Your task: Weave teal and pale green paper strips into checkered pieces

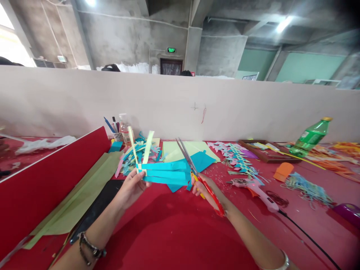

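Leftward, pens in a cup.

We see an evenly bright room, with glare burning out an opening at ten o'clock. One ceiling lamp flares toward two o'clock; another lamp glows near eleven. Soft shadows darken the red worktop at six o'clock, while it looks paler toward four. We find the scissors fairly clear, orange strips at three o'clock smeared, edges stretched, and the corner beyond two o'clock black.
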### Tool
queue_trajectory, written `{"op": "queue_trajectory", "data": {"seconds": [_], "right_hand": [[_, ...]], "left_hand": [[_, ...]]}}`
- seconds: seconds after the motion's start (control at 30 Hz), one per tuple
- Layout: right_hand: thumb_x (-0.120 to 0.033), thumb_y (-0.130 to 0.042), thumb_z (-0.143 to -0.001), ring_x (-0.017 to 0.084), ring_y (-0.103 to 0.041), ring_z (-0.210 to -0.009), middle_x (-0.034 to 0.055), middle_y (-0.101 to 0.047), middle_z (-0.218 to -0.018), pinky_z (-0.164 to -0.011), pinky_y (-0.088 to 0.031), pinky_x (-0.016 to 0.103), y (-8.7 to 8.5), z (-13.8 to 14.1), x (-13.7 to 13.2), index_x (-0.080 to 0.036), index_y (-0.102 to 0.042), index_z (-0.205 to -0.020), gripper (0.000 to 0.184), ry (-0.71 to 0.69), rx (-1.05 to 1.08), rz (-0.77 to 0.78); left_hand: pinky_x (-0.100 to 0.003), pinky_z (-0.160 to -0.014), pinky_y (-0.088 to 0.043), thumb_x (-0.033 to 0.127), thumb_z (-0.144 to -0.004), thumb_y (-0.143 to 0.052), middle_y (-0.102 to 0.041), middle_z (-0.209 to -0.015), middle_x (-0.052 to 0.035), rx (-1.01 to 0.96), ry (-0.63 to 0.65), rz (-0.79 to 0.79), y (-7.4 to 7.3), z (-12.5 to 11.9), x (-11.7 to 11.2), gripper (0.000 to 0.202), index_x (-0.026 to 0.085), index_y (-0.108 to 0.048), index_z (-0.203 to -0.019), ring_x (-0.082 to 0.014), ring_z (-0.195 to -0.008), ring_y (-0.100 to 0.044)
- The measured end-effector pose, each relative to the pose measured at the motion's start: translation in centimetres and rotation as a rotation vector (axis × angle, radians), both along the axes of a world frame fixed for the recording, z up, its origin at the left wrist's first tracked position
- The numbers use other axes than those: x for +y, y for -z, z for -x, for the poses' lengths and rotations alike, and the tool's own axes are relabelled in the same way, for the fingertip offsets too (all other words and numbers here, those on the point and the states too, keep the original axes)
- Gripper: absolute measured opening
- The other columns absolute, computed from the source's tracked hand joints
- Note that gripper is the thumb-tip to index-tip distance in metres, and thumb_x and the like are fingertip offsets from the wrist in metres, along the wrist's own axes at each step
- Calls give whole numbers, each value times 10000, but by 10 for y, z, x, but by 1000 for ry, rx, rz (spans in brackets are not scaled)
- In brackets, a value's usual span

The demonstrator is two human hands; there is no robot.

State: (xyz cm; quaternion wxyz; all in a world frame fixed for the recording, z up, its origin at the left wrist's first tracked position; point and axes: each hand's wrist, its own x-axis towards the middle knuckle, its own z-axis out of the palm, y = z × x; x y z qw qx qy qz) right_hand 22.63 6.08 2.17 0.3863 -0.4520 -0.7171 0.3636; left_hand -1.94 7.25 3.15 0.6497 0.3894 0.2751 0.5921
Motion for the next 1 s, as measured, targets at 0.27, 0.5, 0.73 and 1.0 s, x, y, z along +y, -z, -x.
{"op": "queue_trajectory", "data": {"seconds": [0.27, 0.5, 0.73, 1.0], "right_hand": [[-404, -263, -829, 111, -447, -500, -16, -448, -577, -494, -360, 232, 12, 1, 3, -190, -442, -828, 280, 51, 90, -137], [-370, -492, -685, 163, -476, -713, 41, -478, -784, -584, -375, 250, 2, 1, 2, -182, -445, -777, 214, 173, -384, -481], [-452, -504, -660, 198, -500, -814, 69, -522, -842, -626, -389, 259, 3, 4, 1, -170, -491, -824, 326, 221, -634, -515], [-429, -502, -670, 207, -506, -837, 74, -541, -886, -625, -378, 258, 3, 4, 1, -176, -503, -880, 329, 211, -690, -428]], "left_hand": [[-233, -597, -516, 204, -542, -686, -596, -591, 37, -83, -118, 128, 0, 0, 1, 173, 166, -560, -654, -97, -544, -580], [-171, -508, -479, 247, -584, -667, -595, -623, 36, 0, -201, 69, 2, -6, 4, 175, 165, -572, -706, -61, -486, -536], [-189, -486, -483, 255, -602, -658, -602, -645, 38, 55, -191, 108, 4, -9, 2, 193, 166, -566, -747, -66, -475, -543], [-185, -601, -484, 229, -578, -680, -642, -705, 32, 11, -190, 121, 0, -11, -1, 203, 178, -586, -749, -93, -617, -591]]}}
